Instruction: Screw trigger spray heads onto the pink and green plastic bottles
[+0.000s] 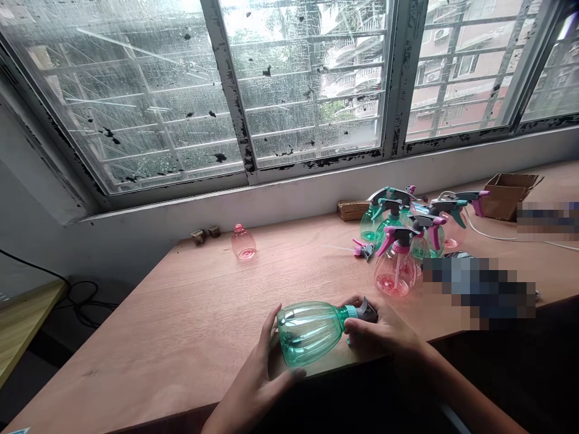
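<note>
A green see-through spray bottle [310, 330] lies on its side at the front edge of the wooden table [181, 313]. My left hand [257, 377] cups the bottle's round body from below, thumb and fingers wrapped round it. My right hand [384, 331] is closed over the grey spray head [367, 311] at the bottle's neck. A loose pink and grey spray head with its tube [362, 249] lies further back on the table. A pink bottle with no head [243, 242] stands alone near the wall.
A cluster of finished pink and green spray bottles [402, 241] stands at the right. Behind it are a small brown box [353, 210] and an open cardboard box [509, 194]. A white cable [497, 237] runs along the right. Dirty windows [298, 84] line the back.
</note>
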Motion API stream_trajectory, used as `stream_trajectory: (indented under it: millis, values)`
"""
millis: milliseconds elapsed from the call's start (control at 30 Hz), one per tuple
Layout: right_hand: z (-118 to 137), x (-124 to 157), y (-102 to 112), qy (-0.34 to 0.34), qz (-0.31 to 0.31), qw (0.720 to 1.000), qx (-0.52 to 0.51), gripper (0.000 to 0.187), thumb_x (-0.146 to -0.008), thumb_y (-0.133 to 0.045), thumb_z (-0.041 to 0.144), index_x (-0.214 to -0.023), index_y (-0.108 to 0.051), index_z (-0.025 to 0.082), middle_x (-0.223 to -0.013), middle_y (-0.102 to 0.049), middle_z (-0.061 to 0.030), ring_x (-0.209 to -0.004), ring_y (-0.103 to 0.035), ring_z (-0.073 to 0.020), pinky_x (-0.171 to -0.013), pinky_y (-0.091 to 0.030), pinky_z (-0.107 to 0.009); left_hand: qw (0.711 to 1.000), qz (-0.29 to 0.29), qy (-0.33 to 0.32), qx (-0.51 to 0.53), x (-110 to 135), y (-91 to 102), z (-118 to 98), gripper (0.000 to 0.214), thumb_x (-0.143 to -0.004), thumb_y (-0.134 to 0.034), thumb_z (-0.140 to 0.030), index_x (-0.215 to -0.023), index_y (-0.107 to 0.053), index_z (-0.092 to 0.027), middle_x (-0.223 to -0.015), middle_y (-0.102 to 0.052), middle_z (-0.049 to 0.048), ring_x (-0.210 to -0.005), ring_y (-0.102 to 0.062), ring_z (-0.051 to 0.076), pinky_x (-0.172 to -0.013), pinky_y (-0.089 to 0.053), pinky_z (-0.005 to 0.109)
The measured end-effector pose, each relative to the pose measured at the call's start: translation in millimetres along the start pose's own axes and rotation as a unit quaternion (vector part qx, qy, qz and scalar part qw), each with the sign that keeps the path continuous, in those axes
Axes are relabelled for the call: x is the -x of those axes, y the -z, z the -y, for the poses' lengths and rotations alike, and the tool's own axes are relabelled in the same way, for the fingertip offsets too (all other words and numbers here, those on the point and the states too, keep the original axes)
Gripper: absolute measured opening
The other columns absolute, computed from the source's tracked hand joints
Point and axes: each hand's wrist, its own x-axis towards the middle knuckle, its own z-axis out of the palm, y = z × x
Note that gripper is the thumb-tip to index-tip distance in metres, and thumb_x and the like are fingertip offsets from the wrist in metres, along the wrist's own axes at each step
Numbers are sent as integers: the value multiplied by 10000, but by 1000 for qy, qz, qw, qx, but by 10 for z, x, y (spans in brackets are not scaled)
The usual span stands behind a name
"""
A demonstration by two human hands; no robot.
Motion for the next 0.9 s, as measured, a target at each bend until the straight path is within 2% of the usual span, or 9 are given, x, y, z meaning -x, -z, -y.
stream_trajectory:
  millis: [400, 600, 733, 900]
  values:
    - [20, 3, -14, -4, -4, 1000, -2, 388, -814, -792, 416, -1036, -633, 142, -754, -736, -30, -626, -696, -178, -633, -559, -297, 1000, -13, 2, -13, -8, -7, 30, 948, -885, -703, -254, -1548, -47, -423, -1598, -374, 45, -1455, -371, 296, -1214, -258, 507]
    - [7, 3, -15, -1, -1, 1000, -4, 371, -820, -791, 407, -1034, -636, 146, -741, -730, -18, -632, -699, -173, -630, -554, -281, 999, -19, 9, -35, -7, -7, 31, 936, -881, -700, -250, -1559, -73, -397, -1631, -315, 9, -1502, -266, 261, -1238, -214, 465]
    - [3, 2, -11, -1, -2, 1000, -2, 367, -818, -791, 410, -1026, -638, 149, -741, -727, -16, -630, -699, -177, -633, -559, -288, 999, -19, 4, -39, -15, -5, 65, 924, -874, -709, -246, -1561, -107, -382, -1626, -324, 18, -1497, -277, 262, -1239, -220, 462]
    - [25, 12, -16, -2, -5, 1000, 11, 379, -813, -791, 418, -1033, -641, 148, -755, -728, -23, -642, -696, -179, -643, -560, -294, 999, -35, 4, -32, -20, -2, 137, 1111, -723, -866, -315, -1564, -141, -347, -1659, -225, 61, -1504, -240, 338, -1242, -205, 495]
